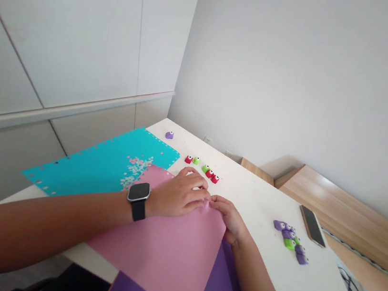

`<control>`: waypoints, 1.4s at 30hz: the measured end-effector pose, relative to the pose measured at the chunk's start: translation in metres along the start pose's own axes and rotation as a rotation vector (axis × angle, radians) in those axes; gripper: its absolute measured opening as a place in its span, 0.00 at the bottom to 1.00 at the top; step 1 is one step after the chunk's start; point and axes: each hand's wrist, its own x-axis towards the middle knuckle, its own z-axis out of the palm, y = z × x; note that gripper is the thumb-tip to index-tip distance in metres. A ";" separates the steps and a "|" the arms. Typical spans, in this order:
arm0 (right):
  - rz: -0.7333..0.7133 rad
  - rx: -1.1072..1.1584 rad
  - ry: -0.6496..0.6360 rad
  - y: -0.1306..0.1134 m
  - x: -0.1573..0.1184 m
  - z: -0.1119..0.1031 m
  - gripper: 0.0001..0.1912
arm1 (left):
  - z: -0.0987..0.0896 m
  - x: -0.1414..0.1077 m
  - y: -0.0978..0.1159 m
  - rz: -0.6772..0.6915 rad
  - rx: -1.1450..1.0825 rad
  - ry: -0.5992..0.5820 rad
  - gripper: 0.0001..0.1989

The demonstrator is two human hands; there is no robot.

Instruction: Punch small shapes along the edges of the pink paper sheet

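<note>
A sheet of pink paper lies slanted across the table, with small punched notches along its far edge. My left hand, wearing a black watch on its wrist, rests over the paper's far right part with fingers curled together. Under its fingertips shows a small pinkish thing, mostly hidden, whose kind I cannot make out. At the paper's right corner my right hand pinches the edge, its fingertips touching those of my left hand. Purple paper lies partly beneath the pink sheet.
Turquoise paper with punched edges lies left, bearing paper bits. Red and green craft punches line up beyond my hands; a purple punch stands farther off. More punches and a phone lie right.
</note>
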 end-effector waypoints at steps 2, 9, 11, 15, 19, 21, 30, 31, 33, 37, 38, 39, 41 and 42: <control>-0.005 0.012 0.011 0.000 0.000 0.001 0.09 | -0.001 0.000 0.002 0.038 0.061 -0.012 0.08; -0.037 0.016 0.071 -0.001 -0.006 0.005 0.10 | -0.006 0.000 0.005 0.138 0.208 -0.014 0.11; -0.033 0.027 0.087 -0.002 -0.008 0.007 0.10 | -0.007 -0.001 0.005 0.167 0.228 -0.022 0.11; -0.032 0.045 0.090 -0.003 -0.010 0.009 0.10 | -0.010 0.000 0.004 0.186 0.238 -0.043 0.11; -0.023 0.072 0.061 -0.002 -0.011 0.009 0.10 | -0.011 0.002 0.002 0.182 0.226 -0.051 0.10; -0.020 0.083 0.052 -0.002 -0.011 0.009 0.10 | -0.011 0.003 0.002 0.178 0.213 -0.048 0.10; 0.000 0.094 0.041 -0.003 -0.013 0.011 0.13 | -0.013 0.004 0.000 0.198 0.180 -0.074 0.13; 0.003 0.099 0.038 -0.004 -0.013 0.011 0.13 | -0.013 0.004 0.000 0.202 0.179 -0.077 0.13; 0.003 0.108 0.033 -0.004 -0.013 0.012 0.13 | -0.013 0.004 0.000 0.202 0.181 -0.087 0.13; 0.002 0.116 0.032 -0.003 -0.013 0.011 0.12 | -0.012 0.003 -0.001 0.201 0.179 -0.086 0.13; 0.003 0.115 0.035 -0.003 -0.013 0.011 0.13 | -0.012 0.003 -0.002 0.198 0.175 -0.082 0.13; 0.004 0.112 0.037 -0.002 -0.013 0.011 0.13 | -0.011 0.003 -0.002 0.194 0.170 -0.077 0.13; 0.004 0.108 0.040 -0.003 -0.013 0.011 0.14 | -0.010 0.002 -0.003 0.183 0.163 -0.075 0.13; 0.002 0.106 0.041 -0.003 -0.013 0.011 0.15 | -0.010 0.002 -0.004 0.179 0.154 -0.074 0.13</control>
